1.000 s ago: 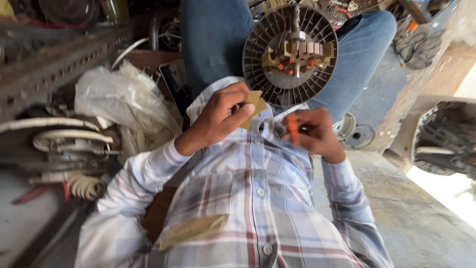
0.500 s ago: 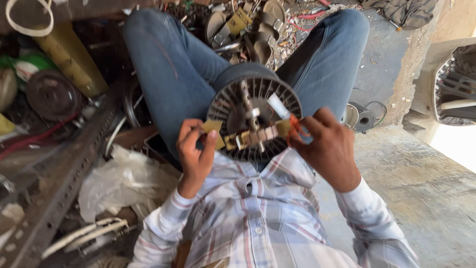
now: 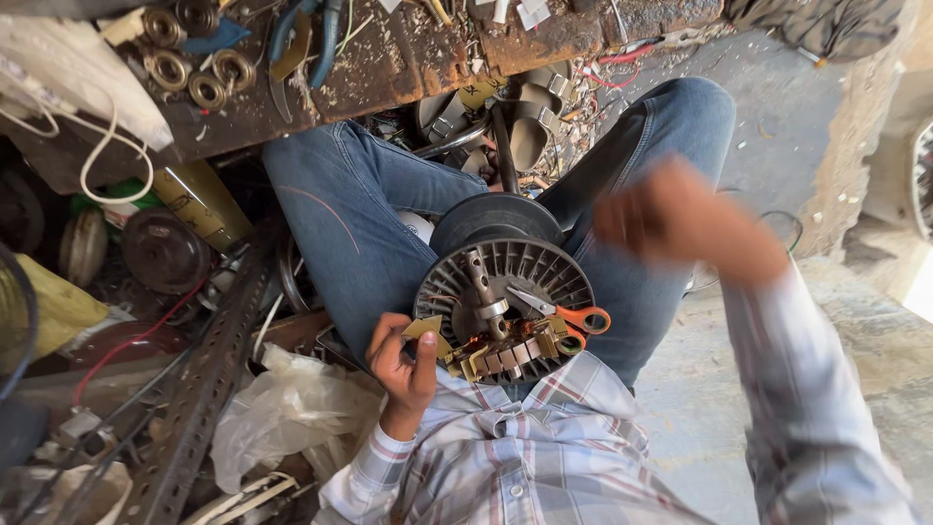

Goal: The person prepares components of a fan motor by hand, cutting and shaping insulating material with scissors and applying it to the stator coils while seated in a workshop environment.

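A round finned motor rotor (image 3: 505, 292) with copper windings rests in my lap between my jeans-clad legs. Orange-handled scissors (image 3: 564, 313) lie on top of it. My left hand (image 3: 406, 365) grips a small yellowish paper strip (image 3: 425, 331) at the rotor's lower left edge. My right hand (image 3: 680, 219) is lifted above my right knee, blurred by motion, with nothing seen in it. Several yellowish insulation pieces (image 3: 505, 358) sit in the rotor slots nearest my chest.
A rusty bench (image 3: 389, 58) with bearings (image 3: 185, 78) and pliers (image 3: 311, 39) runs across the top. Slotted metal angle (image 3: 209, 389), a white plastic bag (image 3: 292, 408), cans and wires crowd the left. Bare concrete floor (image 3: 777, 126) lies to the right.
My right hand has left the rotor and swung up to the right. The scissors now lie on the rotor. The view has tilted up toward the bench.
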